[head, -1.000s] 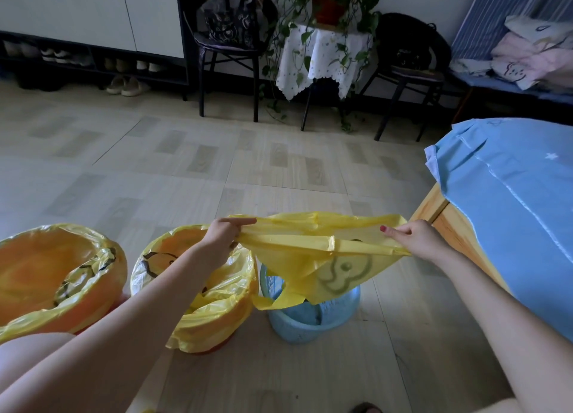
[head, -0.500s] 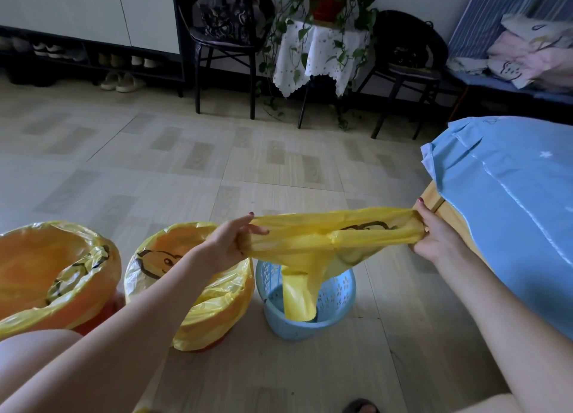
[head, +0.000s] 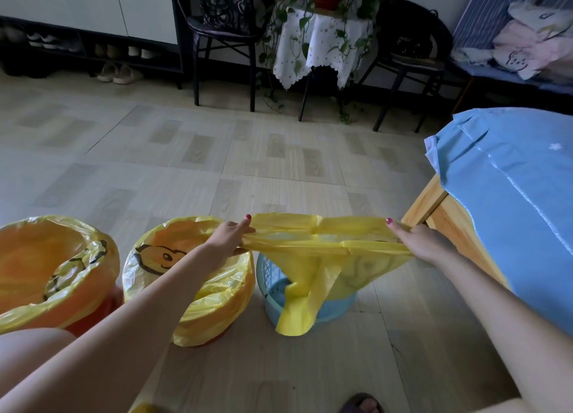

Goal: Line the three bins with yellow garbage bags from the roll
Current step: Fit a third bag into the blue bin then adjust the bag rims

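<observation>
A yellow garbage bag (head: 322, 242) is stretched wide between my hands above a small blue plastic bin (head: 276, 291). My left hand (head: 229, 237) grips the bag's left rim and my right hand (head: 418, 242) grips its right rim. The bag's mouth gapes slightly and its lower part hangs down over the blue bin's front. Left of the blue bin stand two bins lined with yellow bags: a middle bin (head: 192, 276) with a cartoon print and a far-left bin (head: 52, 270). The roll shows only as a yellow scrap (head: 145, 408) at the bottom edge.
A wooden table (head: 434, 201) under a blue cloth (head: 511, 195) stands close on the right. Two dark chairs (head: 229, 34), a plant stand with a white cloth (head: 313, 43) and a shoe rack (head: 77, 49) line the far wall. My knee (head: 28, 347) and a foot (head: 361, 405) are low in view.
The bag has been pulled wider and flatter between my hands, its mouth now parting. Its hanging tail has dropped lower over the blue bin's front.
</observation>
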